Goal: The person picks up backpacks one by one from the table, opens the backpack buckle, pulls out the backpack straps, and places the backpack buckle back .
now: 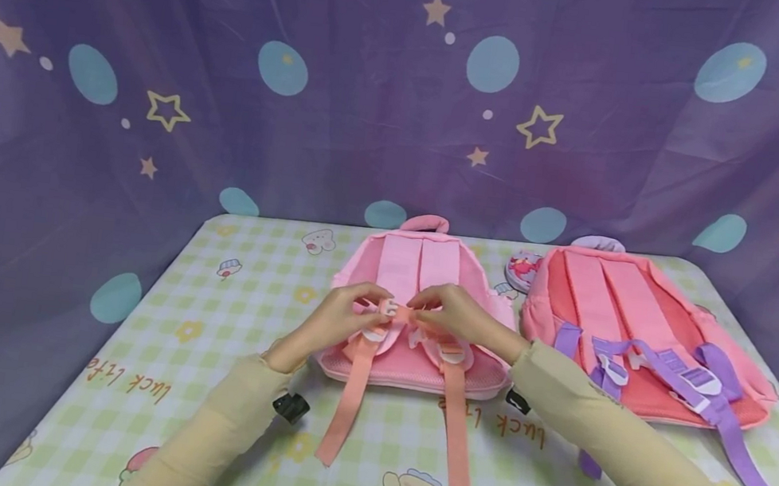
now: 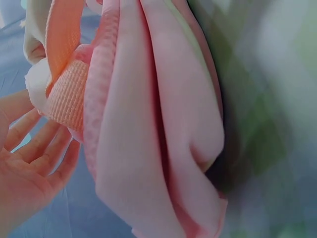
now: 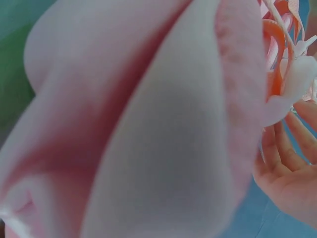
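Observation:
A light pink backpack [image 1: 483, 370] lies on the table with its shoulder straps facing up. My left hand [image 1: 341, 319] pinches a small white buckle [image 1: 389, 307] between thumb and fingers above the straps. Just right of it, my right hand [image 1: 457, 315] pinches the orange strap [image 1: 404, 314] that runs from the buckle. Two orange webbing tails [image 1: 457, 435] hang toward the near side of the table. In the left wrist view, the backpack's pink side [image 2: 129, 124] fills the middle. The right wrist view shows white plastic [image 3: 294, 82] by the fingers, its exact shape partly hidden.
To the right lies a second, coral-pink backpack [image 1: 649, 305] with purple webbing [image 1: 744, 456] trailing over the table. A round lilac pouch [image 1: 523, 270] sits between the bags. A green checked cloth [image 1: 247, 291] covers the table, and a purple curtain [image 1: 373, 137] hangs behind.

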A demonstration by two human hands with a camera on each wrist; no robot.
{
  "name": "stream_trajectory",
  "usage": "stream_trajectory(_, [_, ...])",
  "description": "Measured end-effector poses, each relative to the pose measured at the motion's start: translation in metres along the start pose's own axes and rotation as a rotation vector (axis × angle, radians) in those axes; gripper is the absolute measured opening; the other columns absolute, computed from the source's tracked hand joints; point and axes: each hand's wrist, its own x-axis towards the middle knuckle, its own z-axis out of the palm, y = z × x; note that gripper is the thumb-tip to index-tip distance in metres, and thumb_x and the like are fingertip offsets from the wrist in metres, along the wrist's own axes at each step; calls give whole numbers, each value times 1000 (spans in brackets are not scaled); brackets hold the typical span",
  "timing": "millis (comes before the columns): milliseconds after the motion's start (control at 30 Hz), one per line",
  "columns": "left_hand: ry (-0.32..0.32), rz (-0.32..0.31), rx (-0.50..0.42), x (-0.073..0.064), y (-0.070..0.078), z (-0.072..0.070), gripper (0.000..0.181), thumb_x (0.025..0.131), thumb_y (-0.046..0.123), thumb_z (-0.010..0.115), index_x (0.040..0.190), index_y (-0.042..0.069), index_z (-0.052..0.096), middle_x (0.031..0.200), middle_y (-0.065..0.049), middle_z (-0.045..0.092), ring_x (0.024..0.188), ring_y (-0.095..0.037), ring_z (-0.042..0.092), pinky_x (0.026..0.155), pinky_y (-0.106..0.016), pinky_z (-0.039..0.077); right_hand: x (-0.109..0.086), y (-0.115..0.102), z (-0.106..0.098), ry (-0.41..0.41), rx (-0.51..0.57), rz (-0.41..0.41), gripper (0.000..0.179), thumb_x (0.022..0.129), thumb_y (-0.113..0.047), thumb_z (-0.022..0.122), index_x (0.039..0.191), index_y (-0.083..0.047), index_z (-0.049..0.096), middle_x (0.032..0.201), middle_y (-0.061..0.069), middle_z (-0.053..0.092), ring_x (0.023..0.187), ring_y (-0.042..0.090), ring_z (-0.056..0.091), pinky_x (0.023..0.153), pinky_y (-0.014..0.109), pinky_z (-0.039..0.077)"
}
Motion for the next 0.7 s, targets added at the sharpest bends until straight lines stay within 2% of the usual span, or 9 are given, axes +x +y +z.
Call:
stream_trajectory(200, [-9, -41, 2, 1, 0, 4, 26, 82, 3, 70, 106, -3, 66, 101, -14, 68, 92, -25, 62, 85, -41, 51, 0, 1, 1, -24, 21, 19, 18, 87, -4, 64, 101, 5, 70, 96, 14, 70, 80, 14, 59, 73, 23, 48])
stream_trajectory(467, [-2, 0, 6, 1, 3, 6, 24, 81, 0, 70, 104, -5, 66, 98, -17, 69, 90, -29, 63, 84, -43, 51, 1, 3, 5, -34, 38, -5, 12, 87, -2, 63, 94, 5, 71, 86, 12, 70, 72, 9, 53, 68, 21, 46])
stream_trajectory(700, [4, -6, 17, 1, 3, 8, 24, 80, 1, 71, 103, -4, 67, 97, -15, 69, 89, -28, 64, 82, -43, 52, 1, 2, 4, -16, 41, -34, 10, 87, 1, 62, 91, 6, 70, 83, 11, 69, 71, 8, 53, 67, 21, 45])
